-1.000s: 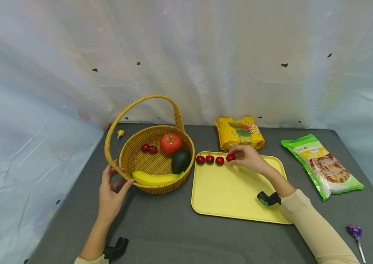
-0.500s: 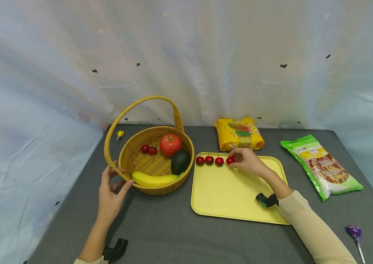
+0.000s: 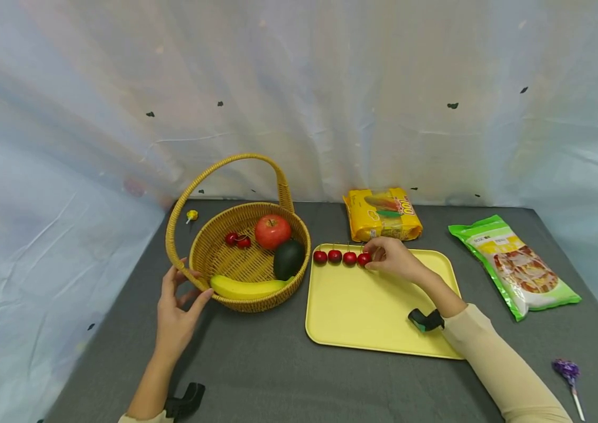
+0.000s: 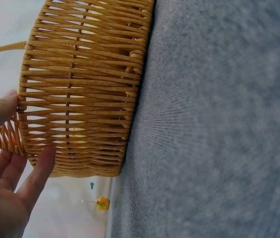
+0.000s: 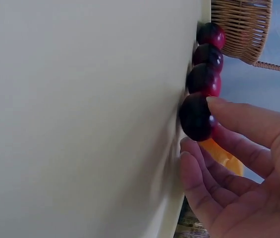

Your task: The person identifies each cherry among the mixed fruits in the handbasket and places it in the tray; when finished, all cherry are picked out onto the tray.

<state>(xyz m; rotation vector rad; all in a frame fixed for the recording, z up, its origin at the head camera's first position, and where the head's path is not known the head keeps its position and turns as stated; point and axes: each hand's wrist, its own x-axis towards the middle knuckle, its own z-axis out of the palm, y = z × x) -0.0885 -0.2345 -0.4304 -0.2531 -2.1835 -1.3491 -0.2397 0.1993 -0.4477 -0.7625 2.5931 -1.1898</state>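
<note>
My left hand (image 3: 176,314) grips the yellow wicker basket (image 3: 250,305) where its tall handle (image 3: 171,235) meets the rim. In the left wrist view a finger lies against the woven wall, with the thumb at the rim. Inside the basket are a banana (image 3: 246,288), a dark green avocado (image 3: 288,259), a red pomegranate (image 3: 272,231) and a pair of cherries (image 3: 243,241). Over the yellow tray (image 3: 373,311), my right hand (image 3: 396,258) pinches a cherry (image 5: 196,118) between thumb and finger. It sits at the right end of a row of cherries (image 3: 334,256) along the tray's far edge.
Behind the tray lies a yellow snack packet (image 3: 383,214). A green and white food bag (image 3: 516,264) is to its right. One purple lollipop (image 3: 567,371) rests at the front right, and a yellow lollipop (image 3: 192,215) behind the basket. A pale curtain (image 3: 299,106) hangs at the back.
My right hand has shifted slightly left with the cherry, narrowing the gap to the rest of the row. The left hand keeps its hold on the basket.
</note>
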